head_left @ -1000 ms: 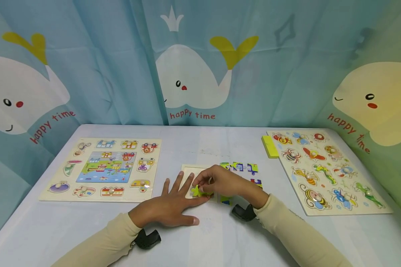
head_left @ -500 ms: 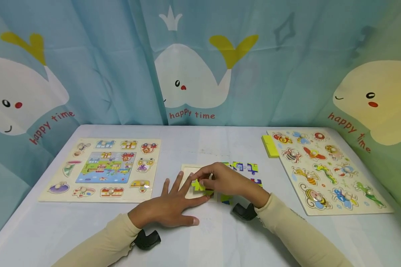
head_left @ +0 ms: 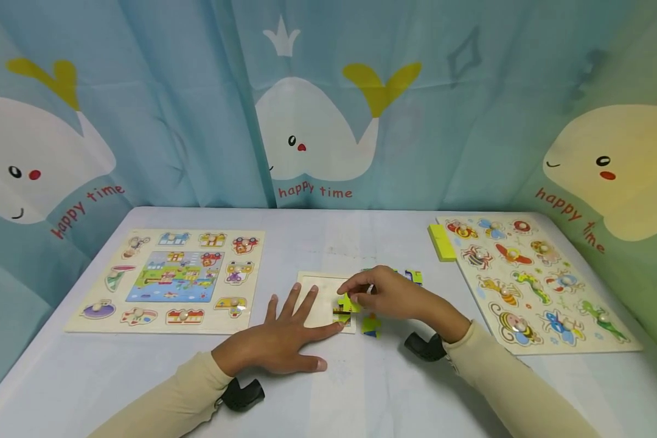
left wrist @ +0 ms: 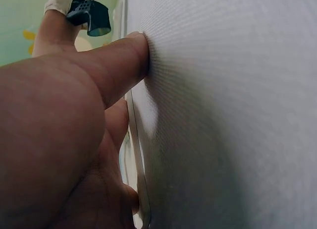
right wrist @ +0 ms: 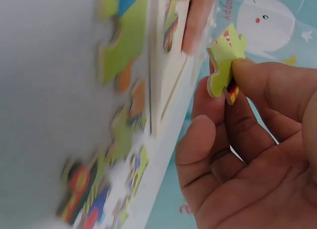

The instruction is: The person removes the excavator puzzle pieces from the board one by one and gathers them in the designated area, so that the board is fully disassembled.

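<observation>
My right hand pinches a yellow-green jigsaw piece between thumb and fingers, raised over the right side of a shallow wooden puzzle tray. In the right wrist view the piece is tilted, with red, black and yellow marks on it. Another jigsaw piece lies in the tray's near right corner. My left hand lies flat with fingers spread, its fingertips over the tray's left and near edges and its index finger by that corner piece. The left thumb rests on the white tabletop.
Several loose jigsaw pieces lie right of the tray, partly hidden by my right hand. A vehicle knob puzzle board is at the left, an insect one at the right. A yellow block touches the insect board's far left corner.
My right hand has shifted right with the jigsaw piece, from the tray's middle toward its right edge, uncovering the piece in the near corner. The left hand has stayed in place.
</observation>
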A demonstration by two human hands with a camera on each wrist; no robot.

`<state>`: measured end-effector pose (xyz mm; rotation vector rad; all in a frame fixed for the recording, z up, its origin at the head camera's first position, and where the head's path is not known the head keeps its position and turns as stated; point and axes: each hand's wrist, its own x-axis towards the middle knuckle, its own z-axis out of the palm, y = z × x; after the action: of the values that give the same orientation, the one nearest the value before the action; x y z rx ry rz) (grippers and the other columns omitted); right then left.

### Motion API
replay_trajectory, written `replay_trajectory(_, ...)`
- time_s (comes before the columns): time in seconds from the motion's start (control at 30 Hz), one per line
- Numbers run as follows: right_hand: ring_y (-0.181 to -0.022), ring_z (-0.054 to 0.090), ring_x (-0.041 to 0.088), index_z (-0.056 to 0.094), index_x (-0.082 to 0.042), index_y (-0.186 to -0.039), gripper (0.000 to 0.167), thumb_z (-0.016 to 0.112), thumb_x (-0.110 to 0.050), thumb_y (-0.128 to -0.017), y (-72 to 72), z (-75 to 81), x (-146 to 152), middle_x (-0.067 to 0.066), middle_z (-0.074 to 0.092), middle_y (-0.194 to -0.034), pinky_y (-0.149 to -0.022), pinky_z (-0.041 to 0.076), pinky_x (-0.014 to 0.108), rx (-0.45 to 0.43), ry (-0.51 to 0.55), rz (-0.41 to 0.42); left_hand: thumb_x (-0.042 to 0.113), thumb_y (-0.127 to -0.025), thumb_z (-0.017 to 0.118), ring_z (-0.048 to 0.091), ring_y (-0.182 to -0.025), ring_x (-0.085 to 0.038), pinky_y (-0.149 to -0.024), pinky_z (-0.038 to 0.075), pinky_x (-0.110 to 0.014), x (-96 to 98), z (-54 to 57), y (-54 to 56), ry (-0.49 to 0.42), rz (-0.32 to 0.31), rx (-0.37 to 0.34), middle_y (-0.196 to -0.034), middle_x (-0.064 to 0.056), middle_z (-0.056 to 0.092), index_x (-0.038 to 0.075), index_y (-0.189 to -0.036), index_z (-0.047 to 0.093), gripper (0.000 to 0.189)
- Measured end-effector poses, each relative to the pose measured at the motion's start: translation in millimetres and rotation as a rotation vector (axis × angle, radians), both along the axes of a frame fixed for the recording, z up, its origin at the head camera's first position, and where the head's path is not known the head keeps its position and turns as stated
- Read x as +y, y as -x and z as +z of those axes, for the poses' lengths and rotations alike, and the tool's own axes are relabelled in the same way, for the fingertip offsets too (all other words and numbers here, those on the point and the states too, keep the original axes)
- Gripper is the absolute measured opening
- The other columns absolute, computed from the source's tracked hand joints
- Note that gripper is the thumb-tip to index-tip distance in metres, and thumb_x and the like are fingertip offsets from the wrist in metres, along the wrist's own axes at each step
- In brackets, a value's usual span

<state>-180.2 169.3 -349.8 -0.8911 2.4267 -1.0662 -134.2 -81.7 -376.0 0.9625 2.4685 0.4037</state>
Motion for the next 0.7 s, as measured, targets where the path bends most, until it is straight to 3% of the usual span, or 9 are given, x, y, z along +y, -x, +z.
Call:
replay_trajectory(0.33,-0.058,0.051,0.012,0.071,-0.004,-0.111,0.02,0.062,-0.001,-0.093,-3.1,2.2,32.1,0.0,0.065,-0.09,-0.054,0.044,0.025,-0.056,-0.007,-0.022,0.055,-0.093,0.056,-0.021,-0.142,-0.04,-0.104,-0.005,-0.069,1.6,1.4,-1.9,0.011,0.021,0.012,-0.161,-0.014,-0.009,0.043,-0.15,0.035,0.062)
replay_trajectory(0.5,-0.071,0.055,0.013,0.072,-0.002,-0.109,0.019,0.065,0.0,-0.091,-5.3,-1.5,40.9,0.002,0.066,-0.094,-0.064,0.047,0.024,-0.069,0.026,-0.018,0.056,-0.093,0.055,-0.02,-0.142,-0.041,-0.104,-0.005,-0.07,2.8,0.3,-3.1,0.019,0.023,0.023,-0.161,-0.015,-0.009,0.042,-0.15,0.035,0.062)
replay_trajectory(0.7,-0.082,0.059,0.015,0.071,0.001,-0.103,0.014,0.067,0.0,-0.09,-8.2,-2.3,48.8,0.003,0.068,-0.094,-0.072,0.05,0.024,-0.143,0.066,-0.012,0.056,-0.092,0.055,-0.018,-0.142,-0.042,-0.102,-0.003,-0.073,3.7,-0.8,-4.8,0.029,0.049,0.039,-0.161,-0.017,-0.007,0.042,-0.15,0.034,0.063)
